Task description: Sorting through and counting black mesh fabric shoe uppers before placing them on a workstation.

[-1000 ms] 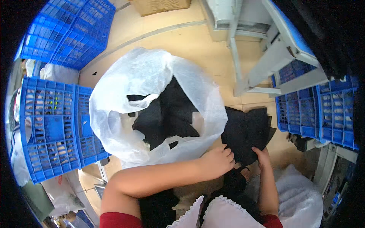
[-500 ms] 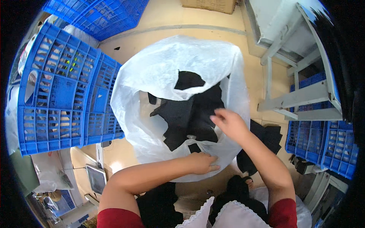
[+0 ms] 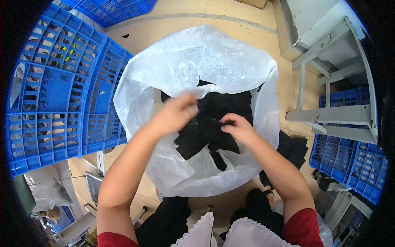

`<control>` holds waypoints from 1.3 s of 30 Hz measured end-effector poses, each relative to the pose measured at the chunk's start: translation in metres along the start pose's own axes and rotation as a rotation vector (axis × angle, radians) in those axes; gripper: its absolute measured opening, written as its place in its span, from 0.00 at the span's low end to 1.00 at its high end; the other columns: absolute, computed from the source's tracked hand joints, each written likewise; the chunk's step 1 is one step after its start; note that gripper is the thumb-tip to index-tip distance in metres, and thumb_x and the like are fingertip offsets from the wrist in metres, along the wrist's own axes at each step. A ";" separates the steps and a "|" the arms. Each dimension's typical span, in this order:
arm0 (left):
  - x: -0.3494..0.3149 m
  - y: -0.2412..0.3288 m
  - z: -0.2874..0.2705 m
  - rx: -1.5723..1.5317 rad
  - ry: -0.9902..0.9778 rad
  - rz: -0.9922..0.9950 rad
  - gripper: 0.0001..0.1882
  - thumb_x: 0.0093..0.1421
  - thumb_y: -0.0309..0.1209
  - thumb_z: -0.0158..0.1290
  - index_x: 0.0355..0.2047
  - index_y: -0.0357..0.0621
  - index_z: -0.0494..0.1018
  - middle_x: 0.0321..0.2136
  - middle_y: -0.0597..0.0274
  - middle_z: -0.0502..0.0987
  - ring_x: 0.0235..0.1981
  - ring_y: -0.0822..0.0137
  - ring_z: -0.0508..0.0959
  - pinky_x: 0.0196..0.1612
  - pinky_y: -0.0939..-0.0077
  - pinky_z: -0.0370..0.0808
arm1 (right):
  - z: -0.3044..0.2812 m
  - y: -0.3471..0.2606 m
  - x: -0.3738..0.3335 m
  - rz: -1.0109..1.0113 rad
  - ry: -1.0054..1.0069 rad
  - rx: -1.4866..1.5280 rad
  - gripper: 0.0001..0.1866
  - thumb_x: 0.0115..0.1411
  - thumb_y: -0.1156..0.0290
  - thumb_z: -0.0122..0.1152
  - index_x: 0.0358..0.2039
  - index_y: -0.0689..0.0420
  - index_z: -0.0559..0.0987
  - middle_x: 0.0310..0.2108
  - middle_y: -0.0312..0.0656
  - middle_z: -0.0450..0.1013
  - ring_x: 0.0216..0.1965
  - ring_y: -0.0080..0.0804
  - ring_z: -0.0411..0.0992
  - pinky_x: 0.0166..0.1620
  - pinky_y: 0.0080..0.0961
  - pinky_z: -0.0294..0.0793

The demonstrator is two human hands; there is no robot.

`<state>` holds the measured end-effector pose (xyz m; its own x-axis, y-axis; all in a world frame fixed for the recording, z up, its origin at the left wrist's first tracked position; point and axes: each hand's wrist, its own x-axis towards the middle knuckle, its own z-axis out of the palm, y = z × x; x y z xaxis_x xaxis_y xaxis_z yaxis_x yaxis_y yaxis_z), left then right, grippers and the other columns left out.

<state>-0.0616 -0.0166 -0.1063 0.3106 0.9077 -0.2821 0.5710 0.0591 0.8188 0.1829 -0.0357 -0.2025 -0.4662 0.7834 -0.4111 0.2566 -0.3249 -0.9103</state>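
A large translucent white plastic bag (image 3: 181, 53) stands wide open in front of me, with black fabric pieces (image 3: 234, 103) inside. My right hand (image 3: 240, 128) is over the bag's opening, thumb and fingers pinched on the edge of a black fabric piece (image 3: 212, 123). At the far left part of the opening is my left hand (image 3: 179, 112), smeared by motion, above the black pieces and close to the bag's folded far rim. Whether its fingers grip anything cannot be made out.
Stacked blue plastic crates (image 3: 61, 92) rise close on the left. On the right stand a grey-white frame stand (image 3: 333, 113) and more blue crates (image 3: 333, 152). Additional black fabric pieces (image 3: 292, 148) lie on the floor right of the bag. A cardboard box (image 3: 255, 3) sits at the far edge.
My left hand has left the bag's near rim and moved up over the opening. My right hand has shifted slightly left and now pinches black fabric. The near rim lies lower.
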 end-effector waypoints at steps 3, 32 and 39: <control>0.016 0.013 -0.022 0.161 0.357 0.067 0.32 0.58 0.28 0.49 0.62 0.47 0.53 0.54 0.53 0.66 0.52 0.59 0.68 0.54 0.70 0.64 | 0.002 0.002 -0.018 0.163 0.005 0.255 0.13 0.52 0.75 0.58 0.40 0.61 0.74 0.34 0.41 0.74 0.33 0.30 0.73 0.39 0.26 0.72; 0.025 -0.068 0.099 0.815 0.132 -0.130 0.45 0.49 0.49 0.58 0.60 0.38 0.53 0.60 0.45 0.53 0.62 0.48 0.55 0.62 0.59 0.56 | -0.038 0.007 -0.038 -0.020 0.845 0.571 0.07 0.57 0.72 0.54 0.37 0.54 0.74 0.24 0.27 0.69 0.19 0.14 0.60 0.20 0.14 0.55; 0.064 -0.068 0.110 1.002 0.074 -0.266 0.44 0.50 0.39 0.57 0.61 0.36 0.47 0.56 0.43 0.60 0.55 0.49 0.65 0.55 0.60 0.66 | -0.044 0.002 -0.041 -0.109 0.781 0.385 0.08 0.59 0.70 0.54 0.38 0.56 0.72 0.22 0.32 0.69 0.18 0.16 0.64 0.19 0.16 0.62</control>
<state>0.0028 -0.0088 -0.2355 0.0542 0.9412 -0.3334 0.9946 -0.0805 -0.0654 0.2397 -0.0453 -0.1847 0.2778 0.9135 -0.2973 -0.1249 -0.2725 -0.9540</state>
